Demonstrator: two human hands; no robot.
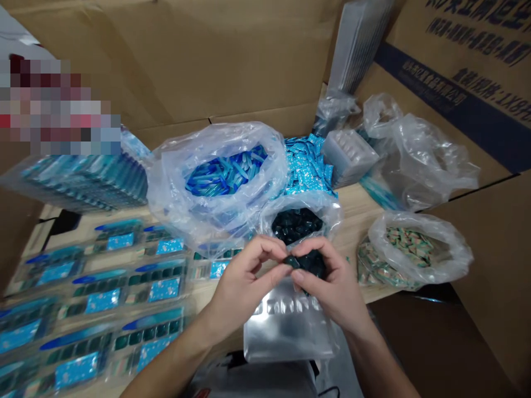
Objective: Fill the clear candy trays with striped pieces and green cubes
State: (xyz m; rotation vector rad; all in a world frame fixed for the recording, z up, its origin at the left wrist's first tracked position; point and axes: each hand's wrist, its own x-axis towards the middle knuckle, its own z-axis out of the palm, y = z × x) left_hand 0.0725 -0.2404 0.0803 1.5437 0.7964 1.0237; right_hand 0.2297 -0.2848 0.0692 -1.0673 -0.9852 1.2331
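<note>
My right hand (338, 282) is closed around a small heap of dark green, glossy pieces (313, 262). Thumb and forefinger of my left hand (244, 276) pinch at one such piece at the heap's edge, so the two hands nearly meet. Just behind them, a clear plastic bag (332, 213) holds more of these dark pieces (295, 224). Below my hands lies a clear plastic tray (290, 331); its upper part, with a row of small hollows, is partly covered by my fingers.
Filled clear trays (153, 287) with blue sticks, dark squares and blue packets cover the left. A large bag (166, 177) of blue sticks, a pile of blue packets (307, 160), stacked trays (352, 155) and a bag (448, 265) of small tan-green packets stand around. Cardboard (207, 55) walls the back.
</note>
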